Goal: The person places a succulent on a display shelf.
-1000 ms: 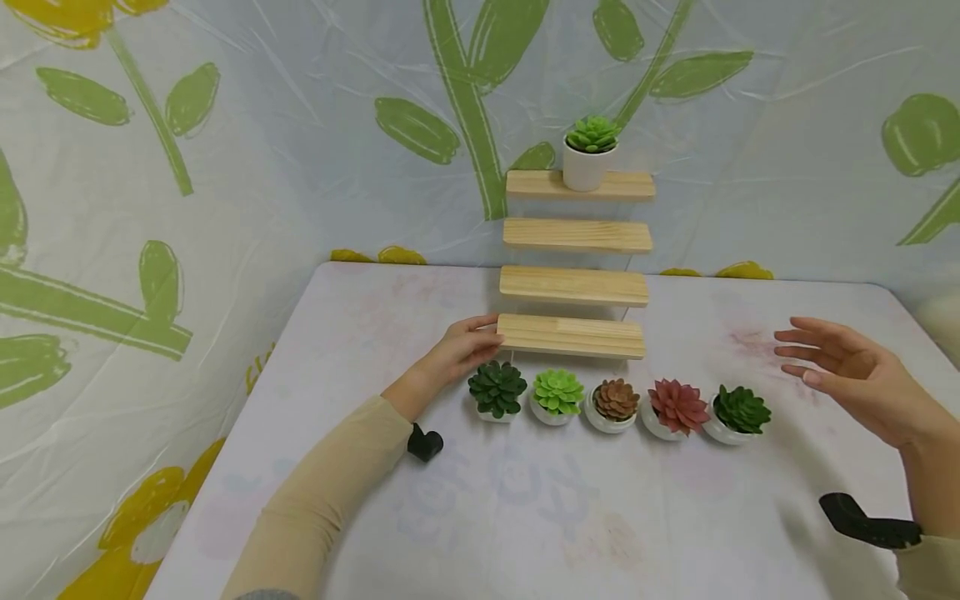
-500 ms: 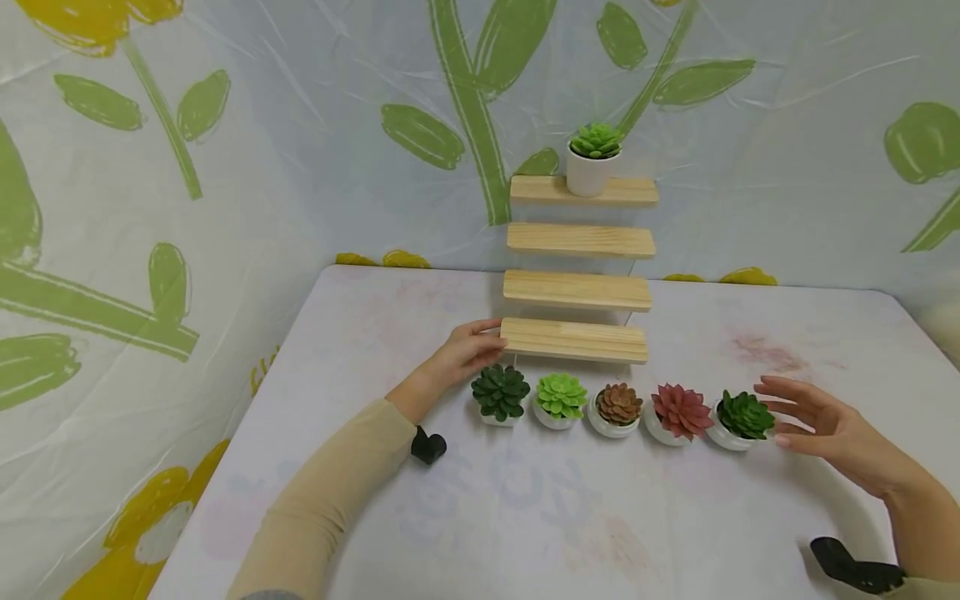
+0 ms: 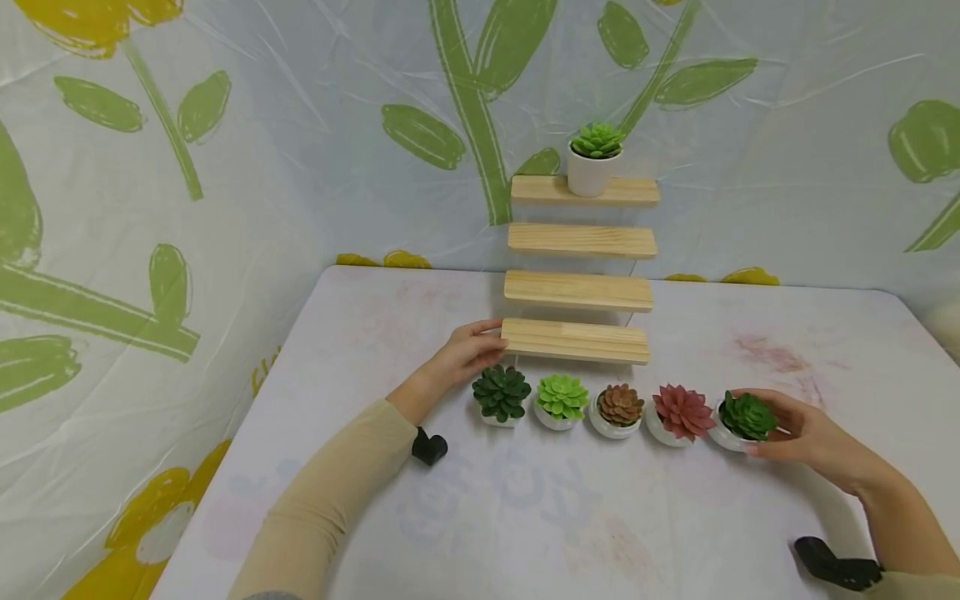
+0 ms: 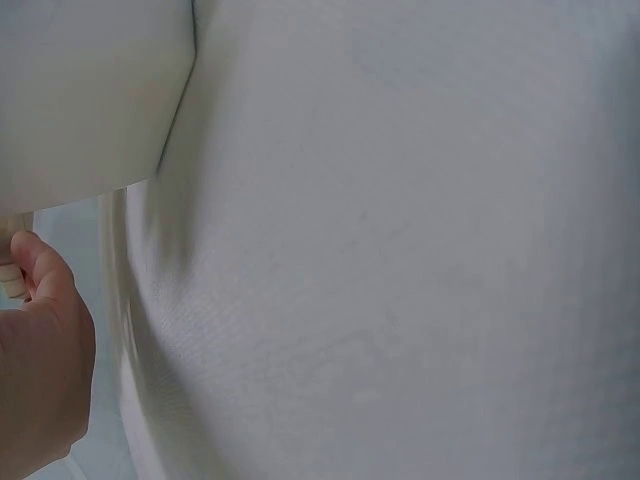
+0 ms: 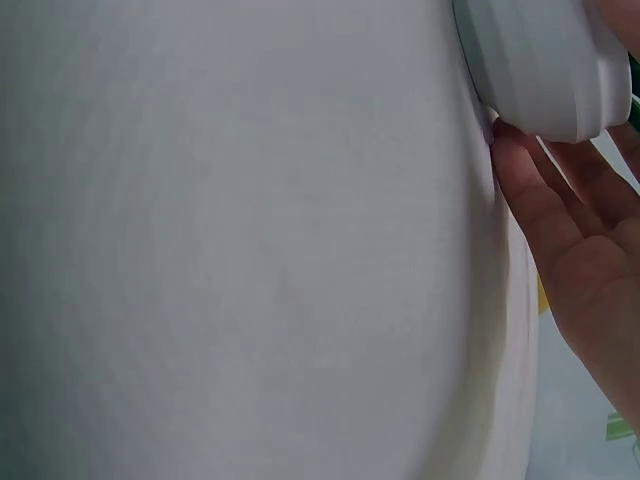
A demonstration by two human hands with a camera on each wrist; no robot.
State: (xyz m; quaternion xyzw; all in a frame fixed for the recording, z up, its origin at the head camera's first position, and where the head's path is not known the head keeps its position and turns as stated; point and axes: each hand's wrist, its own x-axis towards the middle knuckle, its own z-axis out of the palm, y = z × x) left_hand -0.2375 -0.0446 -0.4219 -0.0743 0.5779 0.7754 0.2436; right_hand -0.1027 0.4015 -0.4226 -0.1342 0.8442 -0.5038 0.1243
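Note:
At the left end of the lowest board of a stepped wooden shelf (image 3: 574, 341), my left hand (image 3: 468, 357) pinches the board between thumb and fingers. The left wrist view shows this left hand (image 4: 45, 350) at the edge, below a white pot (image 4: 85, 100). My right hand (image 3: 806, 433) curls round the white pot of a green potted succulent (image 3: 748, 416), the rightmost in a row on the table. From the right wrist, its fingers (image 5: 545, 200) are at the side of that faceted pot (image 5: 545, 65), which sits at the table surface.
Along the row stand a dark green succulent (image 3: 501, 393), a bright green one (image 3: 561, 397), a brown one (image 3: 619, 406) and a red one (image 3: 682, 412). A taller potted succulent (image 3: 592, 162) stands on the top board. A flower-printed backdrop (image 3: 300, 150) rises behind the table (image 3: 525, 533).
My right hand has come down and left from above the table's right side to the rightmost potted succulent and now grips it. My left hand stays at the shelf; the view shifted slightly.

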